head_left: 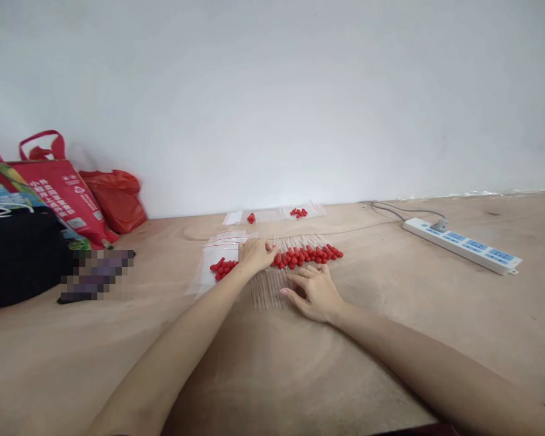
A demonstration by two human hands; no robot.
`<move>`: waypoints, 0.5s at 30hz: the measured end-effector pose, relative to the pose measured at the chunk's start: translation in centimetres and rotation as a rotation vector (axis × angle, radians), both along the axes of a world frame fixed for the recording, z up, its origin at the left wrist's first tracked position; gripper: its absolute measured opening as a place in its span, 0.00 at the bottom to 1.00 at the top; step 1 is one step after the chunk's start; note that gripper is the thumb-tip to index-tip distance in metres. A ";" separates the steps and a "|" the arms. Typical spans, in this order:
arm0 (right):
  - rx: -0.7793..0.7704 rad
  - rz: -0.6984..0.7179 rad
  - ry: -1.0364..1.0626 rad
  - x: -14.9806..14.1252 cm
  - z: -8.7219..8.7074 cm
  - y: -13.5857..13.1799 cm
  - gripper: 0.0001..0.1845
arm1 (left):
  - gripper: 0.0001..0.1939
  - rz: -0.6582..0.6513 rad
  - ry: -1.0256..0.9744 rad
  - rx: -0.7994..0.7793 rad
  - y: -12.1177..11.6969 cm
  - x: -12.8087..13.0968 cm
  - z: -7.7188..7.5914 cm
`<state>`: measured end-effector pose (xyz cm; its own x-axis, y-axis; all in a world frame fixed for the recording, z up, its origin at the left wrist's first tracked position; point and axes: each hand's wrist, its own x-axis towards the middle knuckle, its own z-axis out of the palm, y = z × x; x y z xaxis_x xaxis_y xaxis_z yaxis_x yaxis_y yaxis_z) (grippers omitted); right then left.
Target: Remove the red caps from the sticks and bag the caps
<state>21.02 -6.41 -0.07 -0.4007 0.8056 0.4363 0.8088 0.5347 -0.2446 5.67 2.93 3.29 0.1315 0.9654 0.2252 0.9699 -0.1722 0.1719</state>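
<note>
A row of clear glass droppers with red rubber bulbs (pixel 306 254) lies on the tan table (pixel 272 375) in front of me. My left hand (pixel 255 254) is curled at the left end of the row, its fingertips pinched on one red-bulbed dropper. My right hand (pixel 314 293) lies flat, fingers spread, on the clear glass stems (pixel 267 287) below the bulbs. To the left of my left hand is a small heap of red bulbs (pixel 224 268) on clear plastic bags (pixel 220 248).
Further back, two clear bags hold a few red bulbs (pixel 298 212) near the white wall. A white power strip (pixel 463 245) with a grey cord lies at the right. Red shopping bags (pixel 68 194), a black bag (pixel 18 257) and a blurred dark object (pixel 95 275) stand at the left.
</note>
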 end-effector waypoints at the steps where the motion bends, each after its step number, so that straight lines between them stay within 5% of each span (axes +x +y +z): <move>1: -0.002 0.000 0.016 0.0 0.0 0.1 0.18 | 0.17 0.029 0.002 -0.017 0.4 0.2 -0.1; 9: 0.025 -0.068 0.170 0.5 -0.8 0.7 0.15 | 0.17 0.122 -0.001 -0.094 1.3 0.4 0.1; 15: 0.214 -0.132 0.295 1.1 -1.3 1.3 0.17 | 0.13 0.021 -0.001 0.075 -2.8 -2.4 1.3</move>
<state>22.09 -5.06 -1.32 -0.1323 0.7203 0.6809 0.7858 0.4949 -0.3710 3.24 0.10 4.64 0.1109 0.9484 0.2969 0.9733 -0.1640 0.1605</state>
